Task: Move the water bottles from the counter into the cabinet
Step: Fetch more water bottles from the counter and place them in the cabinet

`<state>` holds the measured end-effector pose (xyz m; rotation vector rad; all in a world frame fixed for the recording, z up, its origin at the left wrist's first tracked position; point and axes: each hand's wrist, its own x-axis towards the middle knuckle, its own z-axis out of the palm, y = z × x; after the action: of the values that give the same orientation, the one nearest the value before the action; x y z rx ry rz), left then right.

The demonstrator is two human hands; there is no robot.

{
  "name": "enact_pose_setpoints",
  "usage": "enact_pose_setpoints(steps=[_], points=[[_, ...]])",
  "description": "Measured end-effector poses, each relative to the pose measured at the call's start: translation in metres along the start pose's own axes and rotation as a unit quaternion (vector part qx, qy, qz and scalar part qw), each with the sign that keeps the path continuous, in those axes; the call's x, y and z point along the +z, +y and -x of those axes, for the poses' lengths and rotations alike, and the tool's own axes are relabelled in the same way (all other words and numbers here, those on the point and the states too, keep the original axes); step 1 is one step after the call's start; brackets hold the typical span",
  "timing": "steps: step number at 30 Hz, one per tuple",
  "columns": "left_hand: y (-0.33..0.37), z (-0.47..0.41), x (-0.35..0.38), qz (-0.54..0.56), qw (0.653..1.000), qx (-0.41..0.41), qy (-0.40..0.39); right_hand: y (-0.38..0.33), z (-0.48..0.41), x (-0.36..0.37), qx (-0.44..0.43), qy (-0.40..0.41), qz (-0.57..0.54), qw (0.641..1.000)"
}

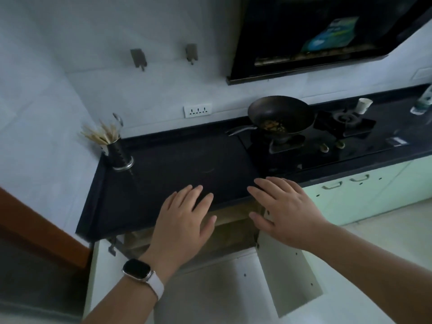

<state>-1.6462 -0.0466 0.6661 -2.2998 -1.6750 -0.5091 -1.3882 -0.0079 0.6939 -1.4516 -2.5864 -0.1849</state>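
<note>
Water bottle (423, 101) likely next to fetch, with no other in sight: calls for a long reach toward the right edge of the frame. Cabinet (233, 233) at lower middle open under the dark tabletop (163, 174), so no door work needed. Left hand (184, 220) and right hand (282, 213) flat, fingers straight, holding nothing, over the front edge. Best gripped round the middle, kept upright. Looks clear, greenish label, partly cut off, beyond the stove (292, 155).

Dim, bluish light, soft motion blur throughout, wide-angle bending at the edges, far right brightest.
</note>
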Motion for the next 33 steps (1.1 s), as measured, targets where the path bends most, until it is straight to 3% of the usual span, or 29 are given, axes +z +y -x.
enact_pose_setpoints(steps=[7, 20, 33], points=[[0.097, -0.081, 0.011, -0.002, 1.000, 0.027, 0.003, 0.121, 0.029, -0.022, 0.031, 0.013, -0.007, 0.999], [0.350, -0.271, 0.079, 0.051, 0.981, 0.186, 0.019, 0.386, 0.147, -0.058, 0.160, 0.038, 0.007, 0.986], [0.535, -0.389, 0.141, 0.164, 0.922, 0.344, 0.065, 0.510, 0.253, -0.091, 0.341, 0.042, 0.090, 0.935]])
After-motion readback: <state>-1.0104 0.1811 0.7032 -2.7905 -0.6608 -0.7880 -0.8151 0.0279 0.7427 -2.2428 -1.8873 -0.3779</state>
